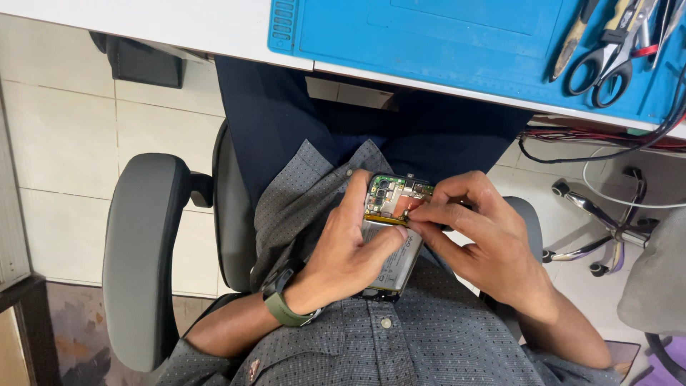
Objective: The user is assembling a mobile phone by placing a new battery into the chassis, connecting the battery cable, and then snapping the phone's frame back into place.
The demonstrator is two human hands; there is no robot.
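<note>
Two hands: both work on one opened phone [391,232], held over the lap, near the body and well short of the tabletop [214,28].
Left hand [350,246]: closed around the phone's left edge, thumb lying across the grey battery [397,257]; a green watch [282,309] sits on the wrist.
Right hand [482,236]: fingers [429,213] drawn together into a pinch at the phone's far right part, just where the battery ends and the green circuit board [391,191] begins; whether anything is caught in the pinch cannot be told — too small.
Phone: back cover off, insides facing up; its long axis runs from near to far, tilted a little to the right, with the board at the far end and the battery at the near end.
Key relation: the pinch point lies directly under the right fingertips, so the right hand is the nearer one to the board; the left hand only steadies the body from the left side.
Tabletop: at the far edge of the view, carrying a blue mat [443,36] — on its right part lie scissors [607,61] and other slim tools.
Around: a grey chair armrest [143,257] at left, tiled floor [64,143] below, cables [600,143] hanging at right.
</note>
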